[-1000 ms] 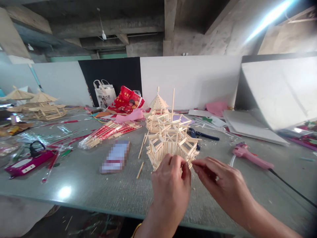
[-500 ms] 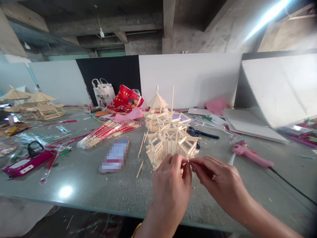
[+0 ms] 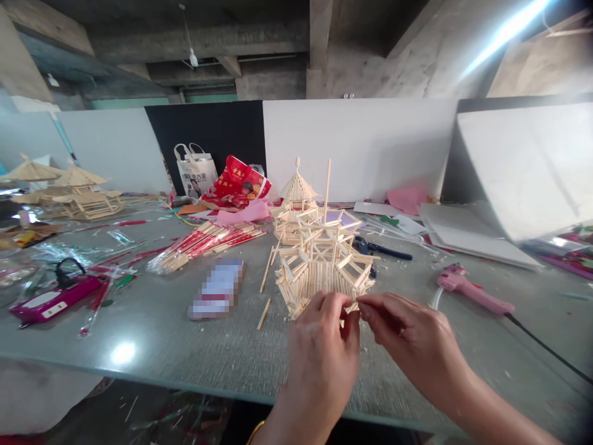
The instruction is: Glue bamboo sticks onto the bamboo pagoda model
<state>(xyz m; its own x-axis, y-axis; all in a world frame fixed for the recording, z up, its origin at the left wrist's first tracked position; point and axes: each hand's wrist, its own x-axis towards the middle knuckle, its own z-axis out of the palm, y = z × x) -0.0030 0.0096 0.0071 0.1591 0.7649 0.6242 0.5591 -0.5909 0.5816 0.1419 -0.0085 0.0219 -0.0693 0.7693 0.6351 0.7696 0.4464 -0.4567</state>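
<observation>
A small pavilion model built of thin wooden sticks point(image 3: 319, 275) stands on the table in front of me, its near edge partly covered by my fingers. My left hand point(image 3: 324, 337) is pinched at that near edge, thumb against forefinger. Close beside it, my right hand point(image 3: 407, 337) pinches too, the fingertips of both hands almost meeting. Whatever sits between the fingertips is too small and too hidden to make out. Behind the model is a finished-looking piece with a pointed stick roof point(image 3: 298, 188). Two loose sticks point(image 3: 264, 313) lie to the left of the model.
Right of my hands lies a pink glue gun point(image 3: 475, 293) with its cord. Dark-handled pliers point(image 3: 382, 249) rest behind the model. To the left are a phone point(image 3: 217, 290), bundled sticks in plastic point(image 3: 204, 244) and a magenta power strip point(image 3: 58, 300). White boards point(image 3: 479, 235) lie at right.
The camera view has shifted slightly, so everything sits a little further right. Both hands keep their pinch at the model's near edge, with hardly any movement.
</observation>
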